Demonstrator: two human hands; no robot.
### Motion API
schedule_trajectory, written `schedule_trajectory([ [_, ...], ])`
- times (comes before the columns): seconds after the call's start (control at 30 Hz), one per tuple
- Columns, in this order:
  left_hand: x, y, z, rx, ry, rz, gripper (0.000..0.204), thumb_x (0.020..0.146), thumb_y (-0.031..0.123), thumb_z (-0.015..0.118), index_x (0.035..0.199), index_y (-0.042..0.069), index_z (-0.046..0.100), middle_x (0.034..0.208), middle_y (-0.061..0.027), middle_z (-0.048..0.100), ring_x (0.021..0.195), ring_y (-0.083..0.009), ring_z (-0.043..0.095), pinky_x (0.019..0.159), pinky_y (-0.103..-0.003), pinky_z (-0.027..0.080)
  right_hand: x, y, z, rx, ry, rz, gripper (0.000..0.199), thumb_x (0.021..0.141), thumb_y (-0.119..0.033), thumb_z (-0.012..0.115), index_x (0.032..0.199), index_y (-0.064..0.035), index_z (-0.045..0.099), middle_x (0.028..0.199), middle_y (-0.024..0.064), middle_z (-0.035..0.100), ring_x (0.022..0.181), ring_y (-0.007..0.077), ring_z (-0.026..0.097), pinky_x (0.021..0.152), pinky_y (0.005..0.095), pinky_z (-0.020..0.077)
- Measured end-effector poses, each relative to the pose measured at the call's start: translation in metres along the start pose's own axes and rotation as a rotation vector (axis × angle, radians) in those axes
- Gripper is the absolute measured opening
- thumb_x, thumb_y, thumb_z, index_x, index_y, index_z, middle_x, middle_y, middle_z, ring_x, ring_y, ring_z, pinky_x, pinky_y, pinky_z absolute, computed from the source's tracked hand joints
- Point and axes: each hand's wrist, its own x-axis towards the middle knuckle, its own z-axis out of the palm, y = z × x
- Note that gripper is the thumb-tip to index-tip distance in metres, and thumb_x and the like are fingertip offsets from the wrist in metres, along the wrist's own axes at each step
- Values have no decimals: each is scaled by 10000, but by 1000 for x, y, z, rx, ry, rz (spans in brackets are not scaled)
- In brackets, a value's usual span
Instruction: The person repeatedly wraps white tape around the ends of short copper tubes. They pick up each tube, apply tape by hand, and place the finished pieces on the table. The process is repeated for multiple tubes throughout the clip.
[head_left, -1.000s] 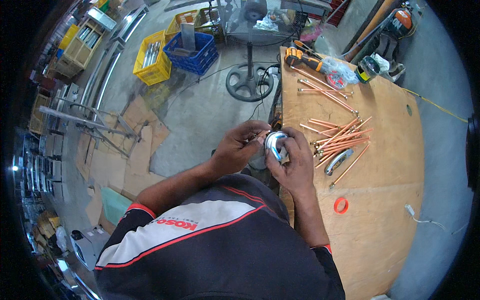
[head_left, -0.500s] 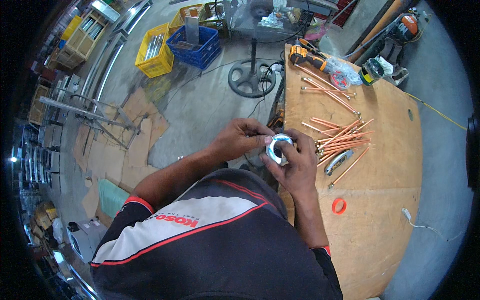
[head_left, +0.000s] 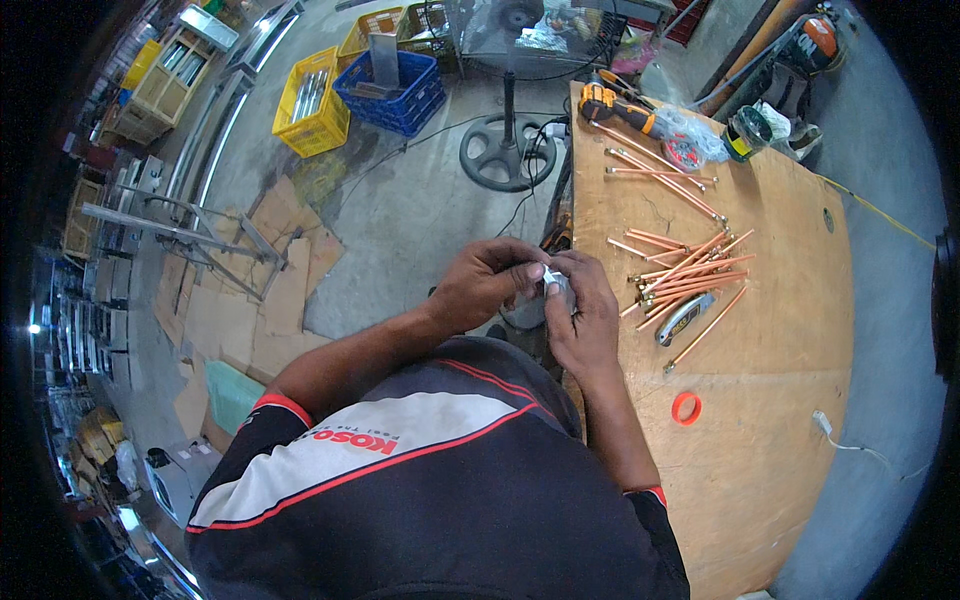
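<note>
Evidently, right hand (head_left: 583, 312): grips white tape roll (head_left: 551, 276), perhaps steadying it
Left hand (head_left: 488, 285): pinched narrow beside it, contents hidden

Dark short-sleeved shirt (head_left: 450, 520) with white and red accents, seen from above

A white panel (head_left: 265, 485) slants across the front, bearing red lettering (head_left: 355, 440) and smaller, paler print; thin red piping (head_left: 529, 412) runs along the panel's lower edge; red bands trim the left sleeve (head_left: 262, 432) and right sleeve (head_left: 652, 525); the left hand (head_left: 480, 284) and right hand (head_left: 588, 310) are bare
</note>
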Motion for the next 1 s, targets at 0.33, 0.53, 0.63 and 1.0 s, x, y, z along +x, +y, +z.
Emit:
schedule_trajectory([
  [0.33,3,-3,-1,-32,37,61,179,939,173,659,1034,21,661,868,-43,677,732,-94,620,607,-238,512,4,-5,2,-123,64,-30,161,880,-156,650,982,-32,640,1039,197,629,919,381,648,766,415,528],
  [0.53,5,-1,1,-25,34,64,135,942,140,645,1015,27,638,863,-33,662,719,-78,598,599,-227,494,2,-6,3,-249,106,-39,176,870,-186,675,990,-58,656,1102,186,623,936,363,655,753,424,538],
  [0.63,6,-8,2,-45,41,114,136,946,148,643,1009,29,630,867,-23,653,720,-66,586,592,-222,481,0,-5,5,-294,123,-67,183,861,-191,687,994,-68,664,1115,181,622,949,360,652,748,424,542],
  [1.0,4,-7,2,-29,47,97,127,967,158,610,1002,37,605,856,2,619,693,-40,526,586,-200,437,1,-4,5,-248,85,-49,183,847,-183,699,990,-70,677,1097,173,633,929,347,663,744,416,545],
])
